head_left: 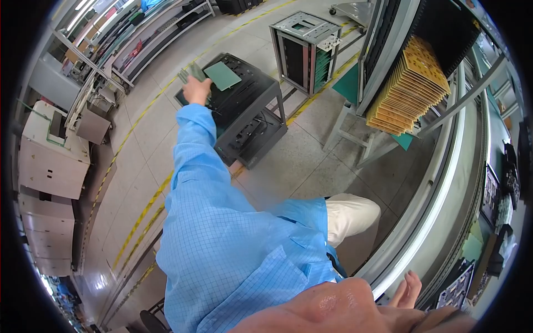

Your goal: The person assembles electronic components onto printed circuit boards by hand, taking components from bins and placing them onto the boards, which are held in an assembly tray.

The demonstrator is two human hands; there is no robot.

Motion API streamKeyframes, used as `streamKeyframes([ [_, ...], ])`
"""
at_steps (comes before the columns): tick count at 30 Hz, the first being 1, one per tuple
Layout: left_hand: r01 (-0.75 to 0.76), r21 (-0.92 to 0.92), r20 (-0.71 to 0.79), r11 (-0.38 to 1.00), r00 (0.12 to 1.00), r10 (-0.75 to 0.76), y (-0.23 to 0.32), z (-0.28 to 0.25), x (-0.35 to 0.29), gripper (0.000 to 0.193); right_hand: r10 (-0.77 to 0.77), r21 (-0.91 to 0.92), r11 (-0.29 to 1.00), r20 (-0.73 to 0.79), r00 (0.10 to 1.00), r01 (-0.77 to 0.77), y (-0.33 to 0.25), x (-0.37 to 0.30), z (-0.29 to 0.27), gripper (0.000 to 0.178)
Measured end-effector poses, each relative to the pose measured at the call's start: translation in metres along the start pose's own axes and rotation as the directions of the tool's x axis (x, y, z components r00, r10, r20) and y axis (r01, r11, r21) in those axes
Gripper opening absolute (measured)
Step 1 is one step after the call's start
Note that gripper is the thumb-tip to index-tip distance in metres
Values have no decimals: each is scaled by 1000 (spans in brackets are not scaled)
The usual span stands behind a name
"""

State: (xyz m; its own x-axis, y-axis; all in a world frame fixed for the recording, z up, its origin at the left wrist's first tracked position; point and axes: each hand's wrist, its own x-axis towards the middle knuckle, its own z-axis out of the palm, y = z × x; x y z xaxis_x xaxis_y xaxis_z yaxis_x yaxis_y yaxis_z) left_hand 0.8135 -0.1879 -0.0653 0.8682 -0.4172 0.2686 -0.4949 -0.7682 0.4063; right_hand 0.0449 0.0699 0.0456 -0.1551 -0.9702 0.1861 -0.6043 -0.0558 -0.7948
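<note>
Factory floor, yellow lines. Our left hand (195, 89) grips green boards (194, 71) over a black rack (244, 105). Our right hand (407, 289) is open, partly cut off.

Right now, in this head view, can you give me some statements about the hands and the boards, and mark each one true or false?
1. The left hand holds green boards above the black cart. True.
2. A single green board lies flat on top of the cart. True.
3. The right hand grips a yellow board. False: it holds nothing, fingers loose near the conveyor rail.
4. The yellow boards lie in a pile on the floor. False: they stand in a slotted rack at upper right.
5. The sleeve is blue. True.
</note>
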Motion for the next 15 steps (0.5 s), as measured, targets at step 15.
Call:
streamKeyframes([
  [15,502,-861,481,81,753,448,-56,-96,-163,45,167,352,699,766,621,-622,-123,99,295,56],
])
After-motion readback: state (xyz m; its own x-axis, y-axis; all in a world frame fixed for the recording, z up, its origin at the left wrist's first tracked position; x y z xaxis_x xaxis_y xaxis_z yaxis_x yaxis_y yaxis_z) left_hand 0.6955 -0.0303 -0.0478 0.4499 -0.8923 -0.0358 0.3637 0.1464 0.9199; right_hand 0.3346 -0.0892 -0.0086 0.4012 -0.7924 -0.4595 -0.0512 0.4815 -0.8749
